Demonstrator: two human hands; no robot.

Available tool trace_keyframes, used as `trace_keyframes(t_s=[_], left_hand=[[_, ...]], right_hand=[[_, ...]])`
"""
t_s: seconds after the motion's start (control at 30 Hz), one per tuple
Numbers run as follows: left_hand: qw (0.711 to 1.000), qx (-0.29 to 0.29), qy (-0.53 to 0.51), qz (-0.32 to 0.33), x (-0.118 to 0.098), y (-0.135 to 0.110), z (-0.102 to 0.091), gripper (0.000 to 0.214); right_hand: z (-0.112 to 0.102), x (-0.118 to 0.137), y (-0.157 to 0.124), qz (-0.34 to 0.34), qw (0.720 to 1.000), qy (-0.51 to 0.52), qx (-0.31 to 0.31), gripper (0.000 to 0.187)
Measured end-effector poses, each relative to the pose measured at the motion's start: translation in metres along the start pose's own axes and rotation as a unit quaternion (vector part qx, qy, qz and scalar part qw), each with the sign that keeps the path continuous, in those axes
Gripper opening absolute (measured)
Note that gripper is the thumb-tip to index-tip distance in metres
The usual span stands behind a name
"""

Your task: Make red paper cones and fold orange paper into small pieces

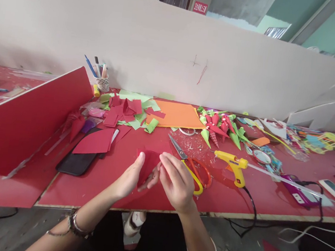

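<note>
Both my hands hold a small piece of red paper (pixel 148 163) over the red table (pixel 231 198), near its front edge. My left hand (pixel 130 178) grips the paper from the left with the thumb up along its edge. My right hand (pixel 175 181) pinches its right side with bent fingers. The paper looks partly folded or rolled between them. Scissors (pixel 191 165) with orange and yellow handles lie just right of my right hand. A yellow glue gun (pixel 234 165) rests further right, its black cord running off the table edge.
Red and green paper scraps (pixel 126 112), an orange sheet (pixel 175 114) and finished paper cones (pixel 220 128) lie behind. A dark phone (pixel 75 163) under red paper sits left, a cup of pens (pixel 102 80) at the back. A large red board (pixel 24 124) leans at left; clutter fills the right.
</note>
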State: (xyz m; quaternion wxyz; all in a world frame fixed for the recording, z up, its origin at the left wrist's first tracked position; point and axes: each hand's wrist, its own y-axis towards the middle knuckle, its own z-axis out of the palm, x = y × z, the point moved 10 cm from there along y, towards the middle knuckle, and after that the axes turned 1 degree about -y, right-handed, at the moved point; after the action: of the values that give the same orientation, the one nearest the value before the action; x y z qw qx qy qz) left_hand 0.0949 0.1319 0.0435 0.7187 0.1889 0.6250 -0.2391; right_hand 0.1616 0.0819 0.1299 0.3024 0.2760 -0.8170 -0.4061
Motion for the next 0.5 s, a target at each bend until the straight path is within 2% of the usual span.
trace_keyframes(t_s=[0.13,0.2,0.3,0.37,0.5], left_hand=[[0.996,0.001,0.084,0.031,-0.013,-0.004,0.004,0.061],[0.989,0.000,0.137,0.057,-0.022,-0.006,0.005,0.056],[0.968,-0.002,0.235,0.086,-0.031,-0.008,0.005,0.045],[0.944,0.002,0.318,0.087,-0.033,-0.009,0.004,0.039],[0.906,0.016,0.417,0.073,-0.031,-0.010,0.004,0.031]], right_hand=[[-0.008,-0.012,0.007,0.085,0.995,0.055,-0.013,0.023],[-0.006,-0.018,0.009,0.127,0.988,0.086,0.007,0.014],[0.004,-0.024,0.009,0.165,0.976,0.128,0.057,0.010],[0.008,-0.026,0.007,0.177,0.971,0.138,0.076,0.010],[0.009,-0.028,0.002,0.176,0.975,0.096,0.094,0.007]])
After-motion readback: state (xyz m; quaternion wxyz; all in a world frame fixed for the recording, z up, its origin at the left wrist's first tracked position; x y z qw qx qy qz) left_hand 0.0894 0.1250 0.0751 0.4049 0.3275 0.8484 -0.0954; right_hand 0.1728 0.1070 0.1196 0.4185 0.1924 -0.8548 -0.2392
